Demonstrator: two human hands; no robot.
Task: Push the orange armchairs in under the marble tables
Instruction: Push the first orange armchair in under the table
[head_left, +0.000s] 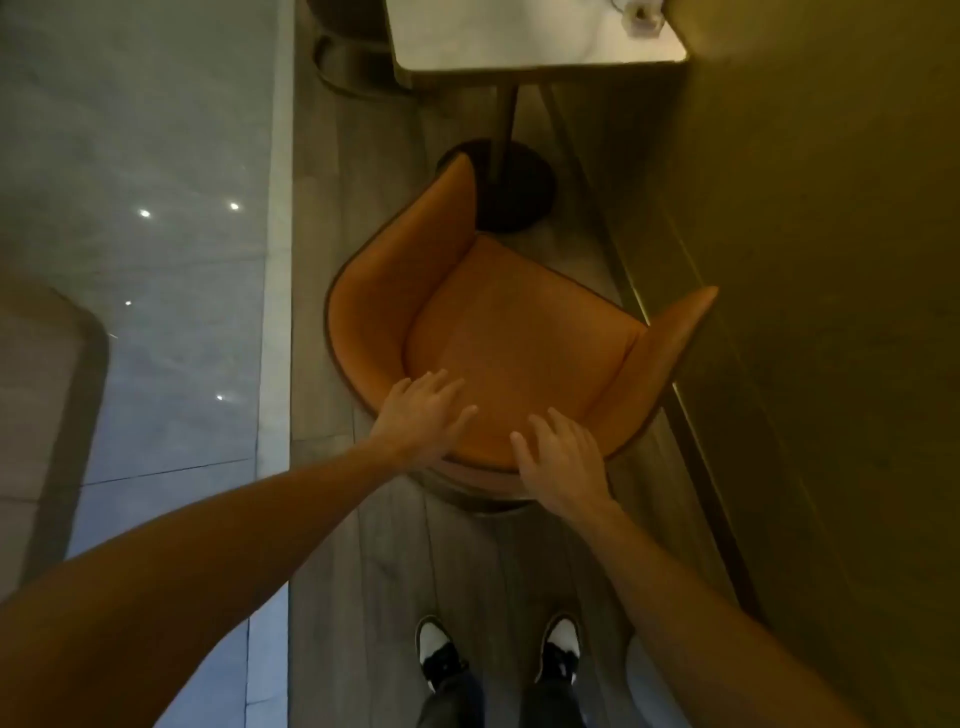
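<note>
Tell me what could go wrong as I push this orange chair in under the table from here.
The armchair sits angled, not square to the marble table, so a straight push may drive its left arm into the table's round base. Its right arm already reaches the wall and could scrape along it. Both the left hand and the right hand lie flat on the backrest without gripping, so they might slip or let the chair swivel.

A strip of grey wood-look plank floor (395, 561) runs down the middle of the view. To its left lies glossy pale grey stone tile floor (156, 260), catching small bright reflections of ceiling lights (144, 213). Along the right side rises a dim olive-gold wall panel (831, 312) with a brassy skirting edge (696, 426) at its foot. The light is low and warm.
</note>
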